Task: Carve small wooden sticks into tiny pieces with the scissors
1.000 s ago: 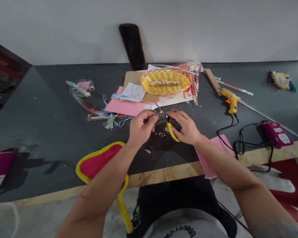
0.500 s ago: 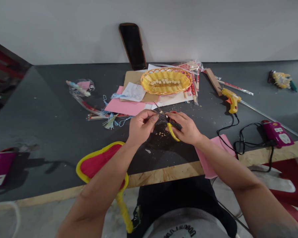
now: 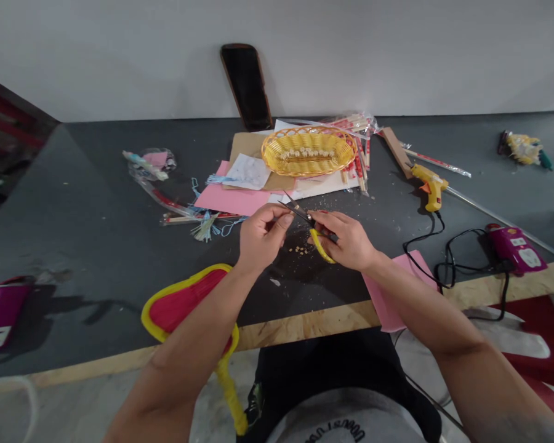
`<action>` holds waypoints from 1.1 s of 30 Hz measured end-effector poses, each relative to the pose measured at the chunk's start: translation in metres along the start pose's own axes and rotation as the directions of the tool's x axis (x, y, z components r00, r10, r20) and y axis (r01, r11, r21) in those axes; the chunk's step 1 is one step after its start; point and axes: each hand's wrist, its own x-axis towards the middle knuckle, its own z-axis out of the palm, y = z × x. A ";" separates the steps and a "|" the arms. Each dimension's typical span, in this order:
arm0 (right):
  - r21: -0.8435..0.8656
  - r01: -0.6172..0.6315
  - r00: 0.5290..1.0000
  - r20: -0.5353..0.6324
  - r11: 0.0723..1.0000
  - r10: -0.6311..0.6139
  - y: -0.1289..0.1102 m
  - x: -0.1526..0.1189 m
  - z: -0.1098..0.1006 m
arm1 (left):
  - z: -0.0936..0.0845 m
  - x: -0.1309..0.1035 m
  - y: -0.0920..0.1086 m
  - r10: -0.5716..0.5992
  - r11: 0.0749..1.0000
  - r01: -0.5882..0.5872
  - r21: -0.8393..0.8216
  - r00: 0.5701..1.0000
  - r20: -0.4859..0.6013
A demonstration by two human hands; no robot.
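My right hand (image 3: 344, 239) is wrapped round the scissors (image 3: 322, 245), which have a yellow-wrapped handle and dark blades pointing up and left. The blades stand slightly apart, with a tiny tan piece near them. My left hand (image 3: 265, 234) is pinched close beside the blades; what lies between its fingertips is too small to name. Under the hands, small tan bits (image 3: 299, 250) are scattered on the dark table (image 3: 277, 301). Behind them stands a yellow woven basket (image 3: 309, 166) holding a row of small pale pieces.
A yellow glue gun (image 3: 430, 186) with its cord lies at the right, near a purple power box (image 3: 517, 249). A phone (image 3: 247, 86) leans on the wall. A red and yellow fan-shaped piece (image 3: 184, 298) lies under my left forearm. Pink paper (image 3: 233, 198) and tassels are behind my left hand.
The scissor blades have closed a little and their tips have shifted slightly left. Both hands have stayed almost in the same place.
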 end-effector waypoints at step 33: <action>-0.001 0.061 0.998 -0.017 0.998 -0.061 0.002 -0.001 0.001 | -0.003 0.002 -0.004 -0.111 0.990 0.121 -0.074 0.987 0.117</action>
